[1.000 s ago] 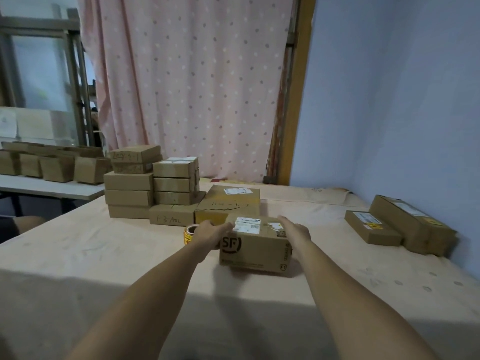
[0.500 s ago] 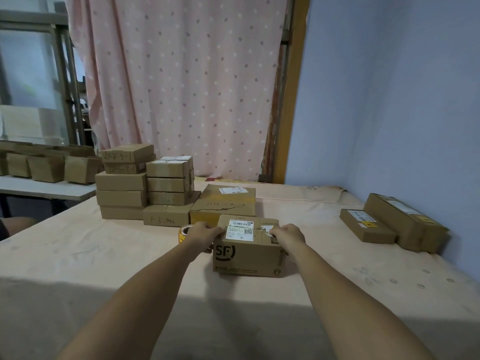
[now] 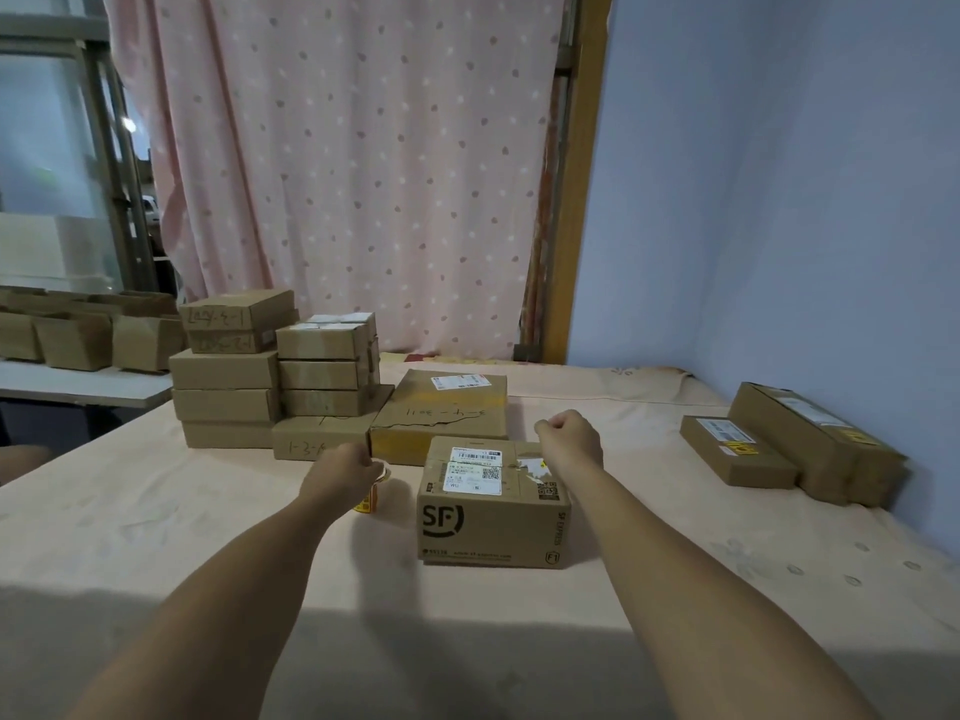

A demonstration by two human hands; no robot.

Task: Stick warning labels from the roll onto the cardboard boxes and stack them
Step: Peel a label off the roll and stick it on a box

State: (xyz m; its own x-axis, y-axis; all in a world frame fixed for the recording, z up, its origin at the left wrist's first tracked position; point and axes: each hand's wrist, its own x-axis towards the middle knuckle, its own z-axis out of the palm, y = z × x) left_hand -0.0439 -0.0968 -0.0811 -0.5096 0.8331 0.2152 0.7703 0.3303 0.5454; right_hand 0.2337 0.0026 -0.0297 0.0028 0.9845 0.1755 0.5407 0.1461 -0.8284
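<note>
Gripping round yellow label roll (image 3: pixel 367 503) with left hand (image 3: pixel 343 467), nine o'clock of brown SF cardboard box (image 3: pixel 493 517), fisting empty right hand (image 3: pixel 570 441) above.

The peach-covered surface (image 3: pixel 156 522) is carrying stacks (image 3: pixel 228 402) at far left, a flat box (image 3: pixel 441 415), the SF box (image 3: pixel 493 517) and roll (image 3: pixel 370 501) centrally, and a small box (image 3: pixel 737 457) touching a long box (image 3: pixel 821 441) at right.

A pink dotted curtain (image 3: pixel 363 174) is hung at upper centre, flanked by a wooden post (image 3: pixel 576 200) and a blue wall (image 3: pixel 779 200) at right.
</note>
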